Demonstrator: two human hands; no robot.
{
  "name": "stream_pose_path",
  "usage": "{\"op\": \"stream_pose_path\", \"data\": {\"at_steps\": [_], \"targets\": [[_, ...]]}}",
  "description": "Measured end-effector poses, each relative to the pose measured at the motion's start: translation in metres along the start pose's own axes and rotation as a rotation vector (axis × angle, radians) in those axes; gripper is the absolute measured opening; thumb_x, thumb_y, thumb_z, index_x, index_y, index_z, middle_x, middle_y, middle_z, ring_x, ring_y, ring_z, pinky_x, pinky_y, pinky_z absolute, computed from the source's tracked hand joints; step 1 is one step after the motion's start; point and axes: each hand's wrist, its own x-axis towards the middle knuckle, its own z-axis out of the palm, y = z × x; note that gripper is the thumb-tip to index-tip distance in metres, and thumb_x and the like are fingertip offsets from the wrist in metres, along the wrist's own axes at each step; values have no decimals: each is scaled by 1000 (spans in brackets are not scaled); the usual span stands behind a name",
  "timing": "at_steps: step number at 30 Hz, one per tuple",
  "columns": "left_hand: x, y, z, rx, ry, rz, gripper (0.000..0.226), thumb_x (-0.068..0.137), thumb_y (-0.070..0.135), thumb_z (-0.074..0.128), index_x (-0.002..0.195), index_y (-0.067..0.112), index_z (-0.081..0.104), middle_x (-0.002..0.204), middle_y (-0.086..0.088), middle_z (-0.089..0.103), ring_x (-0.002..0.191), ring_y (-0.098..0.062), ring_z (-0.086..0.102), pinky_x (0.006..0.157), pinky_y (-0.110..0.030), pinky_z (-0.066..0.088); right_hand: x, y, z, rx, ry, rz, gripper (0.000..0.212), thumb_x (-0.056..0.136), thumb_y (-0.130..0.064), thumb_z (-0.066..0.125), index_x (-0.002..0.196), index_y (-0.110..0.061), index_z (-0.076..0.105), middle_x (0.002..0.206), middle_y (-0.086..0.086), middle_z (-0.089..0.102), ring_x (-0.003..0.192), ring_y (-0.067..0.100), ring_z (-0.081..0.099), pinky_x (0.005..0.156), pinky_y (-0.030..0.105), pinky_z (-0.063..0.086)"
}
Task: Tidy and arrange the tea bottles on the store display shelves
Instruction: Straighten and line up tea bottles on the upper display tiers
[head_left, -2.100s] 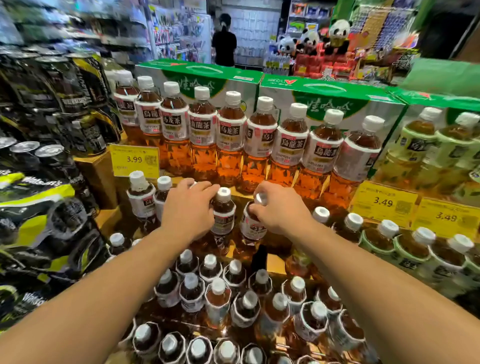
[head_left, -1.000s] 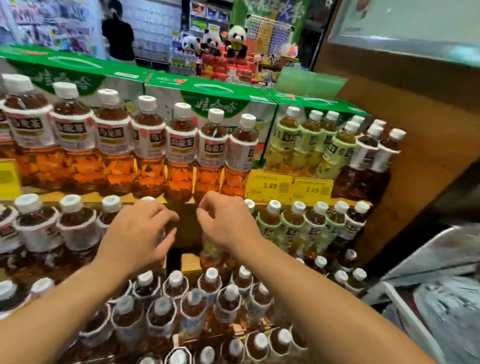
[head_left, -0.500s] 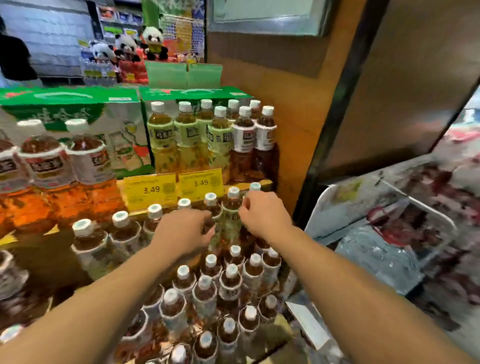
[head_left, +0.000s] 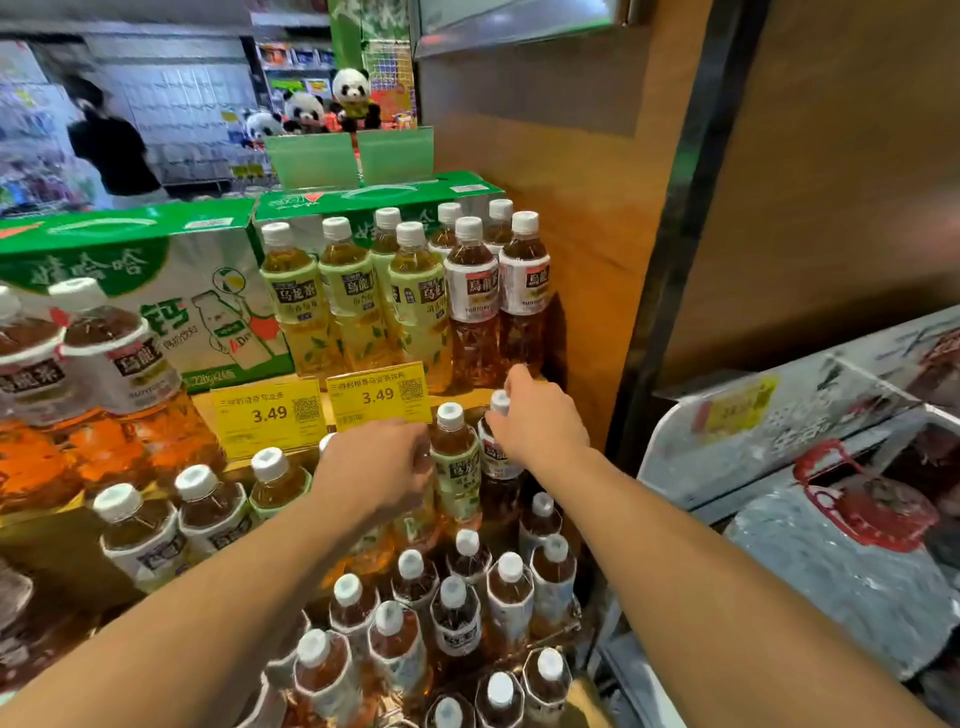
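Note:
Tea bottles with white caps fill three stepped shelves. On the middle shelf's right end, my right hand (head_left: 537, 418) grips the neck of a white-labelled dark tea bottle (head_left: 497, 456). Beside it stands a green-labelled tea bottle (head_left: 456, 467). My left hand (head_left: 379, 465) is curled against that bottle's left side, its fingers hidden behind the hand. The top shelf carries green-labelled bottles (head_left: 353, 296) and two dark ones (head_left: 498, 291). Several dark bottles (head_left: 457, 613) stand on the lowest shelf.
Yellow price tags (head_left: 322, 408) reading 3.49 hang on the top shelf edge. Green cartons (head_left: 156, 291) stand behind the bottles. A wooden wall (head_left: 587, 208) bounds the shelf on the right, with a freezer chest (head_left: 810, 493) beyond. A person (head_left: 111, 145) stands far back left.
My view and both hands have travelled right along the middle shelf, from the orange oolong bottles to the shelf's right end. My right hand now holds the last dark bottle by its neck.

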Motion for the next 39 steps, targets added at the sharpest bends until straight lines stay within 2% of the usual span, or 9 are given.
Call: {"op": "stream_pose_path", "data": {"at_steps": [4,8,13,17,20,23,29,34,39], "targets": [[1,0,2,9,-5,-14,11,85,38,52,81,29,56,79,11,58,71,-14,55,61,-29,52,8,-5,1,-59,-76,-7,40,96,-41,60,128,-19,48,116,10,60,101,34,61,74,42,56],[-4,3,-2,3,-5,-13,14,86,43,52,83,31,58,82,10,59,74,-16,54,60,-30,47,9,-5,3,-42,-107,32,27,100,-33,58,120,-20,45,112,11,55,96,32,57,75,43,54],[-19,0,-14,-1,-5,-23,17,87,43,53,88,30,63,85,10,63,78,-16,60,68,-34,55,-3,-6,-6,-126,-174,49,40,99,-34,58,130,-19,38,111,11,57,94,30,57,70,40,53],[-40,-10,-17,-30,-30,-39,18,86,44,53,92,32,66,89,10,67,77,-15,62,67,-34,58,-30,-9,-11,-208,-130,17,36,99,-29,54,130,-22,37,103,11,59,90,32,60,73,45,58],[-59,-17,-21,-74,-46,-53,21,86,45,53,97,32,66,94,9,69,82,-16,64,71,-35,58,-55,-27,-26,-268,-95,-55,34,99,-27,54,129,-22,37,97,11,58,84,32,59,67,44,57],[-84,-25,-28,-146,-43,-55,32,89,49,55,115,31,60,104,8,70,91,-17,65,73,-31,54,-82,-62,-43,-337,-76,-160,30,99,-27,53,125,-20,39,95,10,58,81,32,57,66,44,56],[-126,-68,-47,-317,-69,-99,71,79,69,59,139,35,40,113,4,69,101,-22,66,79,-38,56,-128,-165,-47,-296,-103,-290,31,95,-34,57,121,-22,45,108,12,63,93,34,61,77,45,57],[-170,-142,-61,-318,-29,-148,71,83,59,63,143,30,40,125,1,65,112,-25,62,85,-39,53,-146,-245,-8,-260,-188,-347,27,94,-34,59,114,-20,49,115,13,65,101,34,59,72,37,48],[-218,-218,-62,-314,-50,-258,62,83,49,64,138,26,45,117,-2,67,107,-27,63,81,-39,54,-163,-320,42,-221,-250,-455,32,91,-39,62,111,-19,46,109,11,65,95,33,60,71,37,48]]}}
